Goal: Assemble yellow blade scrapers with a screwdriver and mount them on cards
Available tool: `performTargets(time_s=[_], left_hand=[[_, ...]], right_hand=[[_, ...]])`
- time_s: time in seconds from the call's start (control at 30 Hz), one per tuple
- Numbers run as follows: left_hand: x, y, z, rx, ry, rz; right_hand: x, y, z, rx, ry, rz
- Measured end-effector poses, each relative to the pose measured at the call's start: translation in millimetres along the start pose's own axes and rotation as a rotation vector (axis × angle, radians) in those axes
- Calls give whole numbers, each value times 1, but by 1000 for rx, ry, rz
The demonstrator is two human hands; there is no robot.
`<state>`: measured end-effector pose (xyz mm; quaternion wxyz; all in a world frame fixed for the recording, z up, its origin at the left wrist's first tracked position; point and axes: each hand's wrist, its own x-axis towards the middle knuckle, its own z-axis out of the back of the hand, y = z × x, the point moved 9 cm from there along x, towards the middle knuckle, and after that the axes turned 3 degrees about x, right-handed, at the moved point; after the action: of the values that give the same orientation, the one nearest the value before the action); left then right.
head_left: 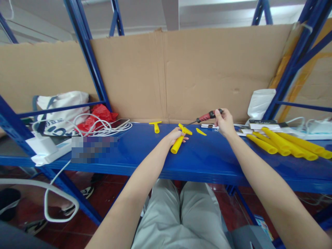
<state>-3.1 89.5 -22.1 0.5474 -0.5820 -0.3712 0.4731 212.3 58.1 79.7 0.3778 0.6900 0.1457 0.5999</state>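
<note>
My left hand (173, 136) is wrapped round a yellow T-shaped plastic handle (177, 145), its hollow tube end facing me. A screwdriver (206, 117) with a red and black grip is pinched by the end of its grip in my right hand (225, 122). Its shaft slants down to the left, and the tip is at the crosspiece of the handle; whether it touches I cannot tell. Right of my left hand lies a thin, flat yellow piece (201, 131). Another yellow T-shaped piece (156, 127) rests on the blue shelf (145, 152) to the left.
Several yellow tubes (278, 141) are heaped at the right, by small boxes (263, 124) and a white pouch (260, 103). White cables (103, 128), a power strip (55, 152), a red bag (97, 116) and a white bag (62, 110) crowd the left. Cardboard (207, 76) walls the back.
</note>
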Motion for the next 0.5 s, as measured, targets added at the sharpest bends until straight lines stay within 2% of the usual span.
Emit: performTargets(time_s=[0.17, 0.5], left_hand=[[1, 1, 0, -3, 4, 2], [-5, -3, 1, 28, -26, 1]], right_hand=[[0, 3, 0, 82, -3, 36], [-1, 5, -4, 125, 76, -17]])
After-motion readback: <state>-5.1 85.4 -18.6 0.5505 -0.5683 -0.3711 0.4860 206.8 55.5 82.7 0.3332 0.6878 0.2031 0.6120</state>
